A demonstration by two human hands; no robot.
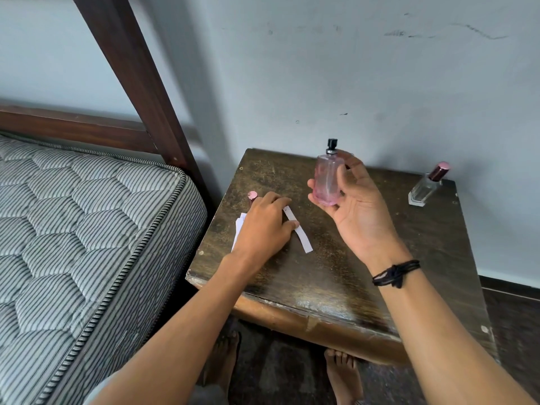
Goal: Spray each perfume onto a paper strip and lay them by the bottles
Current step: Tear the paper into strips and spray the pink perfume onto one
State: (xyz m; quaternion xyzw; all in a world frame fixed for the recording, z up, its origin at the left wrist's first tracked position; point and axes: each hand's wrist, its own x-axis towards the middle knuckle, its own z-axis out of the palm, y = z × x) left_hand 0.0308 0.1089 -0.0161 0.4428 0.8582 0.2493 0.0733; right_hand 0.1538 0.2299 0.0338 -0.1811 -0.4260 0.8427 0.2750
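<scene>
Table (321,276), near: your left grip (264,226) pinching one paper strip (304,244), spare strips (239,226) beneath it. Middle: your right grip (356,206) curled round the uncapped pink bottle (328,179), lifted. Far right: capped clear bottle (425,190). No strip lies by either bottle; both sprays likely remain.

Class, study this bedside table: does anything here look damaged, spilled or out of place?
Nothing is spilled. The wooden table is scratched and its front edge is chipped. The clear perfume bottle stands close to the table's right edge, where a knock might tip it off. Dark scuffs mark the wall.
</scene>
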